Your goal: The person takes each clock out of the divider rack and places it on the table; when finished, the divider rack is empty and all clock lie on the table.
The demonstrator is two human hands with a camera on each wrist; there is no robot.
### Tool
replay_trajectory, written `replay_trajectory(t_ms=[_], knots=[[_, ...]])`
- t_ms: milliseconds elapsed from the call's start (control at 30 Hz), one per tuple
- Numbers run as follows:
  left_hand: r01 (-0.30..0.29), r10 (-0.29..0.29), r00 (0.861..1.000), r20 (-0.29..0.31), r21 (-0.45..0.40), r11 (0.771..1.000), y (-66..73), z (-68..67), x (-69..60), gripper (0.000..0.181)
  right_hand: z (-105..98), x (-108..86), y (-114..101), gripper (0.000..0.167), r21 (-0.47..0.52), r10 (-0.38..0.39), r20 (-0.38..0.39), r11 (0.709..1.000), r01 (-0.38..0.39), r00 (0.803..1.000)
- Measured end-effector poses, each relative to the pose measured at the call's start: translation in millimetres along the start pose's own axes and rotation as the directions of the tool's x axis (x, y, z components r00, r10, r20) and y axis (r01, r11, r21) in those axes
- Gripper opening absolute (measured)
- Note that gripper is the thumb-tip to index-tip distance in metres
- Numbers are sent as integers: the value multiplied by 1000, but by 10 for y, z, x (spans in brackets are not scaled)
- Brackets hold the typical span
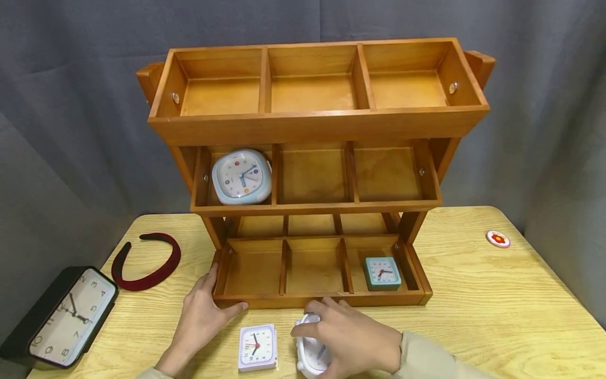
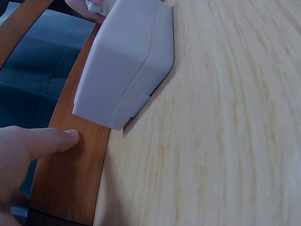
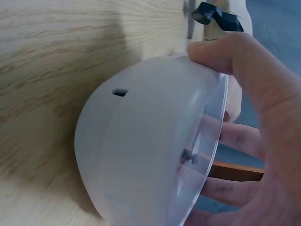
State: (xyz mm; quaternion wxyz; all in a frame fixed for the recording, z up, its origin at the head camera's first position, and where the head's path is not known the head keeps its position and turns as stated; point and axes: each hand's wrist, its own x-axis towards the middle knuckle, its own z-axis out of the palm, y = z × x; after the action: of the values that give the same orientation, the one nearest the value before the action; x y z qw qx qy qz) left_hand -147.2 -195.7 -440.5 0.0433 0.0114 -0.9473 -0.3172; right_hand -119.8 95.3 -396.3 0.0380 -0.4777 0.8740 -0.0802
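My right hand (image 1: 347, 334) grips a white rounded alarm clock (image 1: 310, 350) over the table's front. In the right wrist view, the thumb lies on one side of this clock (image 3: 141, 136) and the fingers reach around its face side. My left hand (image 1: 201, 316) rests at the left front corner of a tiered wooden shelf (image 1: 322, 301), thumb straight against the front board and fingers along the side. Between the hands a small square lilac clock (image 1: 258, 347) lies face up. A teal square clock (image 1: 382, 273) sits in the bottom right compartment, and a blue rounded clock (image 1: 242, 176) in the middle tier's left one.
A large black-framed clock (image 1: 71, 316) lies tilted at the table's left. Behind it is a dark red headband (image 1: 151, 281). A round badge with a red flower (image 1: 498, 239) lies at the right. Grey curtain (image 1: 85, 105) hangs behind the shelf.
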Motion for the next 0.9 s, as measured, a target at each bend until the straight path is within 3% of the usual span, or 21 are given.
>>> replay_trajectory(t_ms=[200, 533, 700, 900], knots=[[15, -15, 1000, 5, 3, 1000, -5, 19, 0, 110, 84, 3, 25, 65, -1, 4, 22, 1000, -4, 1000], [16, -16, 1000, 2, 5, 1000, -14, -12, -1, 111, 164, 35, 12, 66, -22, 11, -11, 1000, -11, 1000], [12, -12, 1000, 2, 12, 1000, -16, -10, 4, 111, 147, 12, 28, 74, 6, 23, 0, 1000, -23, 1000], [9, -10, 1000, 2, 13, 1000, -3, 1, 20, 110, 45, -114, 69, 76, 23, 17, -101, 1000, -15, 995]])
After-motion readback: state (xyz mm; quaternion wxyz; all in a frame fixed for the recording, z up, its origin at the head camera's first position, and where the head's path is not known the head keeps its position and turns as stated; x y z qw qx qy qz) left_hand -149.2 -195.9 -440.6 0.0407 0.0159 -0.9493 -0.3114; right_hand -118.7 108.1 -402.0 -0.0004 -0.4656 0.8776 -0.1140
